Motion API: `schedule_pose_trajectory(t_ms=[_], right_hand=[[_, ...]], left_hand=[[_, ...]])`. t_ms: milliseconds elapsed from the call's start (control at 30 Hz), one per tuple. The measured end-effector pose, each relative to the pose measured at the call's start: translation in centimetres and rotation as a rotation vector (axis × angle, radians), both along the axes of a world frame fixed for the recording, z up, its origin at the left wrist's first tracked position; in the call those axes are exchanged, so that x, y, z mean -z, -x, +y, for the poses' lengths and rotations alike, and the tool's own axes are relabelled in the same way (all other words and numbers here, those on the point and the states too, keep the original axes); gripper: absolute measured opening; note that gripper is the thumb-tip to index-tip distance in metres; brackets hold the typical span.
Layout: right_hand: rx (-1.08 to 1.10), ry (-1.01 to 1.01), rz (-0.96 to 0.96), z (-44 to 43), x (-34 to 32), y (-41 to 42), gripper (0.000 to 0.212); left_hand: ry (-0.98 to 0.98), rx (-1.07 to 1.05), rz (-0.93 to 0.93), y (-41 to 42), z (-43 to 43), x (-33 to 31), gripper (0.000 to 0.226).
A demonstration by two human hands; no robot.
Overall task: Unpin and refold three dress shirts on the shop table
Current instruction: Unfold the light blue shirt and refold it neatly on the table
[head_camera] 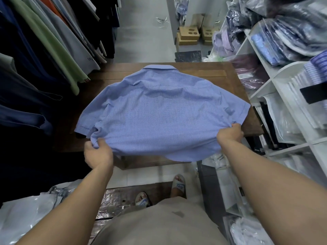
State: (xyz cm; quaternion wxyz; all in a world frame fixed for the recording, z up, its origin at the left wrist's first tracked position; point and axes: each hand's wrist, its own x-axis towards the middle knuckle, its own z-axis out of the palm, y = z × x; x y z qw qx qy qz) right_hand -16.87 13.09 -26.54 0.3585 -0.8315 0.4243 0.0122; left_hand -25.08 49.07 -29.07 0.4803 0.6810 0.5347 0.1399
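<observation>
The blue short-sleeved shirt [159,110] lies back-up on the brown table [203,71]; the left hand [97,154] and the right hand [230,133] each pinch its near edge.

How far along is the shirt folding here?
Done: one blue shirt lies opened out, back up, on the wooden table, collar at the far end. In hand: the left hand and right hand grip its near end. Left: no fold is made yet, both sleeves spread out. Whether other shirts are finished cannot be told.
</observation>
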Motion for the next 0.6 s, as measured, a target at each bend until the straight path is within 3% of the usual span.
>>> schedule_pose_trajectory(t_ms=[133, 300, 433, 600], right_hand=[[0.107, -0.003, -0.071, 0.0, 0.3, 0.5, 0.032], [0.059, 0.064, -0.145, -0.1, 0.1, 0.6, 0.024], [-0.091, 0.220, -0.023, 1.2, 0.3, 1.1, 0.013], [-0.586, 0.454, -0.117, 3.8, 0.8, 1.5, 0.026]], left_hand=[[-0.085, -0.035, 0.004, -0.7, 0.1, -1.3, 0.042], [-0.122, 0.041, 0.269, -1.0, 1.7, -0.8, 0.057], [-0.271, 0.120, 0.399, -1.4, 0.5, -0.5, 0.062], [-0.511, 0.301, 0.323, -2.0, -0.9, -0.6, 0.060]])
